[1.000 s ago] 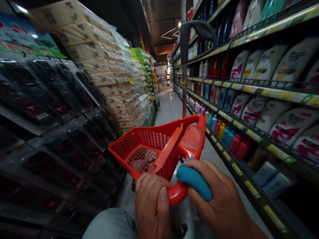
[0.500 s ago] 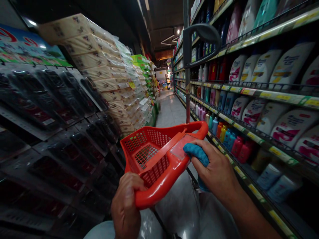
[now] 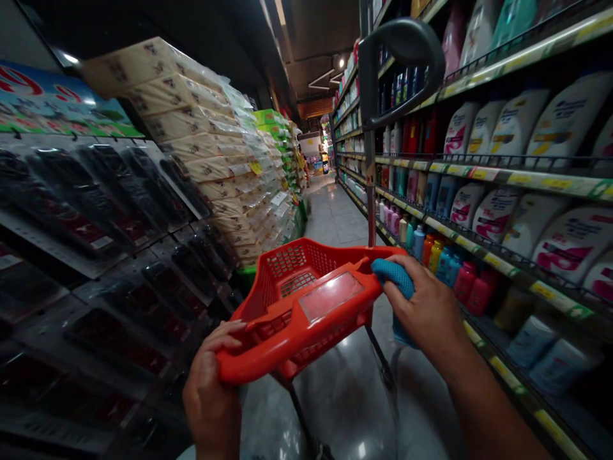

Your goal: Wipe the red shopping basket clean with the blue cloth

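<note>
A red plastic shopping basket [image 3: 297, 271] on a wheeled frame stands tilted in front of me in a store aisle. Its dark pull handle [image 3: 402, 48] rises on a pole at the far side. My left hand [image 3: 211, 396] grips the near left end of the basket's red rim. My right hand [image 3: 428, 306] presses a teal mesh cloth [image 3: 395, 275] against the rim's right side, next to a clear panel [image 3: 330, 295] set in the rim.
Shelves of bottles and white refill pouches [image 3: 517, 128] run along the right. On the left hang dark packaged goods [image 3: 96, 211], with stacked tissue packs [image 3: 201, 140] beyond. The tiled aisle floor [image 3: 335, 217] stretches ahead between them.
The basket has swung level and turned, its rim now lying across my view. My right hand and cloth moved from the near rim up to its right side. My left hand slid down-left along the rim.
</note>
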